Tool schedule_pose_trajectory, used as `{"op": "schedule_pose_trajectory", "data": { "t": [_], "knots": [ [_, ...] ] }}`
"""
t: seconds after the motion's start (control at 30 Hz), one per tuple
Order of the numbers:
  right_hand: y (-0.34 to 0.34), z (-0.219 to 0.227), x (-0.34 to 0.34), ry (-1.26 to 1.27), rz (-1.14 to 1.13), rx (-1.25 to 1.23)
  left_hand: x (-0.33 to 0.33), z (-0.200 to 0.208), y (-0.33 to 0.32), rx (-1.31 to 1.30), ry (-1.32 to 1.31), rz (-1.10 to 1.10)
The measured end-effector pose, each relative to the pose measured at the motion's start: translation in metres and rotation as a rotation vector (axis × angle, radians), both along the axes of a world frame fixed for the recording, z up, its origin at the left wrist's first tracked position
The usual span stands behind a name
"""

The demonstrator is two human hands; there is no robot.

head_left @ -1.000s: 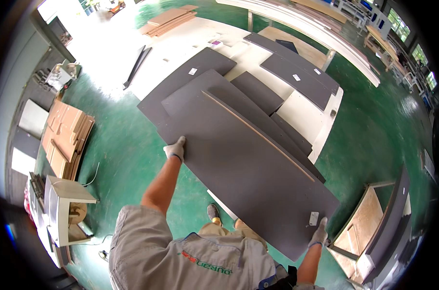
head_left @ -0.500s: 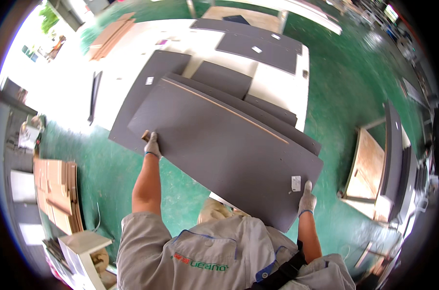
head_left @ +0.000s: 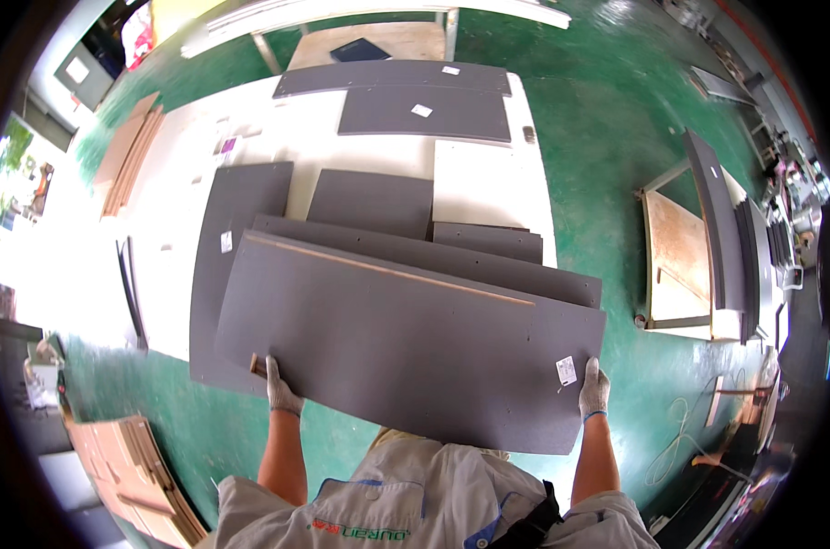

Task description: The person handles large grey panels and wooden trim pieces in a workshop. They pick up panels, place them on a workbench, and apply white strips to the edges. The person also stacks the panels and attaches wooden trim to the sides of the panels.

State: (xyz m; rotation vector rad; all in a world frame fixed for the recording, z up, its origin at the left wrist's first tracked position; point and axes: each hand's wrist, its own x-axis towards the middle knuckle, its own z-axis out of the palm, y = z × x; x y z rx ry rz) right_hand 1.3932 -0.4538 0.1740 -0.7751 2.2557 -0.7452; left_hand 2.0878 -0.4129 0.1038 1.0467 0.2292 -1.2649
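Big ol' grey panel (head_left: 387, 339) — left hand (head_left: 284, 391) has fingers clamped on the near edge, right hand (head_left: 595, 390) grips the right end.

Left hand (head_left: 284, 388) and right hand (head_left: 595, 389) pale-gloved, well apart, about level with each other. Both gripping at front of body, foremost digits pointing forward, remaining fingers largely hidden. Left forearm (head_left: 284, 462) and right forearm (head_left: 596, 462) bare, reaching forward, roughly parallel. Wrists near straight. Torso (head_left: 433, 489) behind, between arms.
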Motion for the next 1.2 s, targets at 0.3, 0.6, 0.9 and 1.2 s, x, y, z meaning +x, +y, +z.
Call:
{"op": "schedule_pose_trajectory", "data": {
  "t": [0.3,0.6,0.9,1.2],
  "knots": [
    [-0.068,0.047,0.009,0.026,0.034,0.254,-0.01,0.016,-0.009,-0.078,0.025,-0.069],
    [-0.081,-0.004,-0.009,0.009,0.0,0.08,0.009,-0.013,0.0,-0.111,0.014,-0.06],
    [-0.076,-0.006,-0.014,0.058,0.083,-0.05,-0.033,0.067,-0.029,-0.111,-0.069,-0.038],
    [-0.095,0.023,-0.009,-0.089,0.062,0.087,-0.003,-0.01,0.001,0.077,-0.042,0.036]
  ]
}}
